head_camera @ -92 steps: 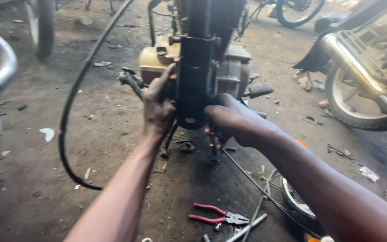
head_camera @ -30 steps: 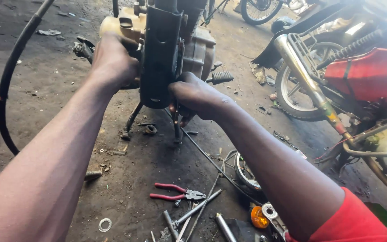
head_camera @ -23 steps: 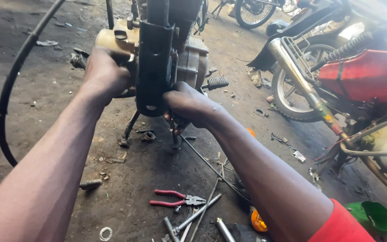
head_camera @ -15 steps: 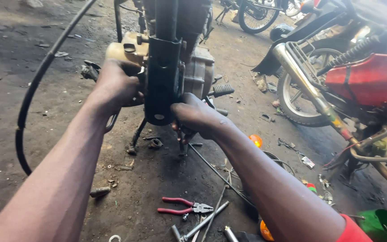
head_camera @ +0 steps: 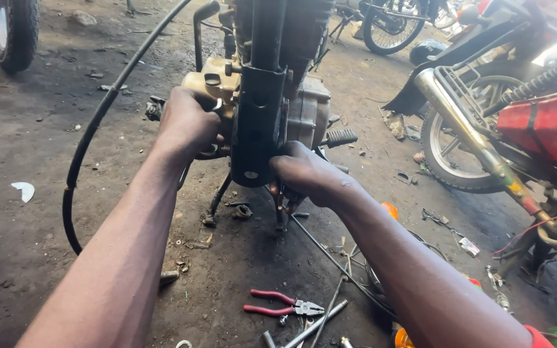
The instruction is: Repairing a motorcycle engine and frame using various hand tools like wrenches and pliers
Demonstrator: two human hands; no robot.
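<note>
Grimy black frame post with tan engine behind, upper centre — clasped between left hand and right hand, both gripping the post's sides.

Oily dark dirt floor in daylight, littered with scraps, parked motorcycles around.

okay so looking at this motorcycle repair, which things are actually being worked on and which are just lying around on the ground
In hand:
- left hand gripping the tan engine casing
- right hand at the bottom of the black frame tube

Lying about:
- red-handled pliers
- metal rods
- black cable
- red motorcycle
</note>
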